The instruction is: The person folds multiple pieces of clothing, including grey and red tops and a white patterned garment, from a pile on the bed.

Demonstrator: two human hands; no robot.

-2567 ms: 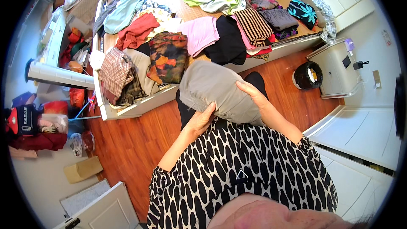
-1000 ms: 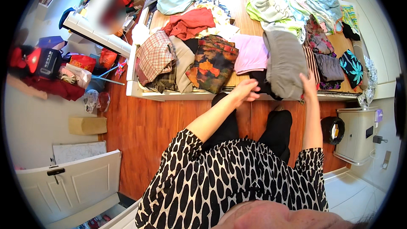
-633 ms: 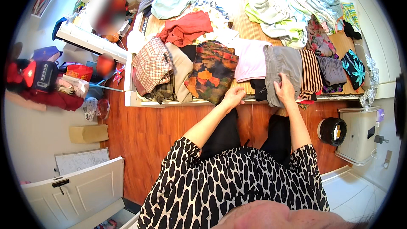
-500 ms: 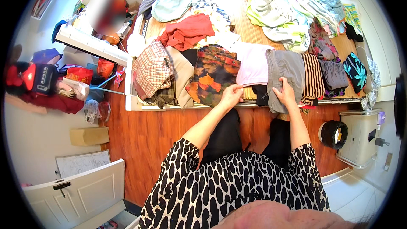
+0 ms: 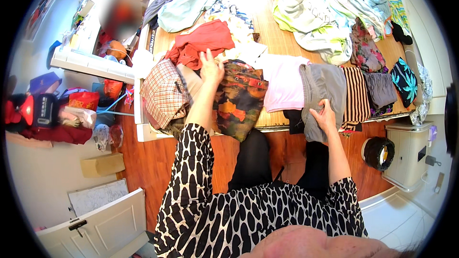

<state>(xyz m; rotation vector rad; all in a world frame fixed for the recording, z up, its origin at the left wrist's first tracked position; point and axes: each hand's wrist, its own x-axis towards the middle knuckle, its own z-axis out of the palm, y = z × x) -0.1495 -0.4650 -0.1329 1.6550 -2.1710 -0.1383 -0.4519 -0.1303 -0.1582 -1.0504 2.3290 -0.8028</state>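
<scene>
My left hand [image 5: 211, 69] reaches up over the row of folded clothes, fingers apart, at the lower edge of a crumpled red garment [image 5: 203, 40]. Whether the fingertips touch the cloth, I cannot tell. Below it is a beige folded garment [image 5: 191, 82], between a plaid one [image 5: 165, 88] and a camouflage-patterned one [image 5: 237, 102]. My right hand [image 5: 326, 116] pinches the near left part of a folded grey garment [image 5: 327, 83] with a gathered band. That garment hangs over the bed's front edge, beside a pink garment [image 5: 285, 83] and a black-and-tan striped one [image 5: 356, 91].
Light green and white clothes [image 5: 311, 24] lie loose across the bed mat [image 5: 270, 21]. A folded dark grey garment [image 5: 381, 88] and a palm-print one [image 5: 404, 81] end the row. A black-lined bin [image 5: 378, 153] and white cabinet [image 5: 406, 162] stand at the right.
My left hand has left the front edge by the camouflage garment and moved up and left to the red one. My right hand stays on the grey garment.
</scene>
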